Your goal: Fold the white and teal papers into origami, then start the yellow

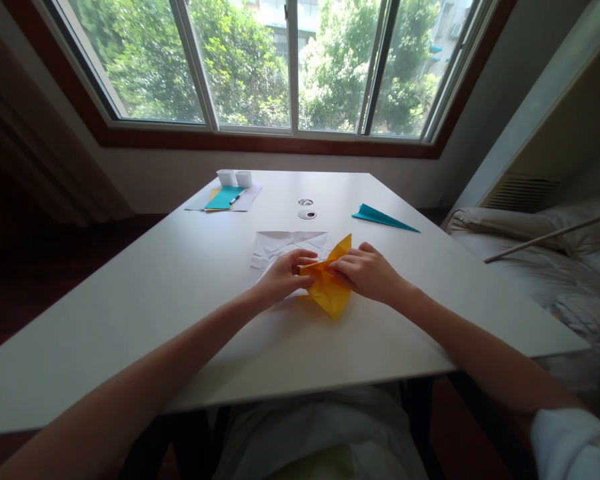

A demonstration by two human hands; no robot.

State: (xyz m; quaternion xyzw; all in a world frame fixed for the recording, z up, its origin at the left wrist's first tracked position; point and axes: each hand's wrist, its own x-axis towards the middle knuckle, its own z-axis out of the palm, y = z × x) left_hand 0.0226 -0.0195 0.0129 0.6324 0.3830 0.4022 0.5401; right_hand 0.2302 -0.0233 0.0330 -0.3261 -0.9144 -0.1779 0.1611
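Note:
A partly folded sheet of yellow paper (331, 293) is held up between my two hands, just over the table. My left hand (287, 272) grips its left edge with fingers and thumb. On the other side, my right hand (365, 270) pinches the paper near its upper right fold. One pointed flap sticks up beside the right fingers, and a corner points down toward me. Behind and under the left hand lies a creased white sheet of paper (280, 243). The inner folds are partly covered by my fingers.
At the back right of the white table (155, 320) lies a blue folded paper plane (385, 218). Blue paper (223, 198), a pen (236, 198) and two small white containers (235, 178) are at the back left. Two round discs (307, 215) sit mid-table. A window (290, 73) is behind.

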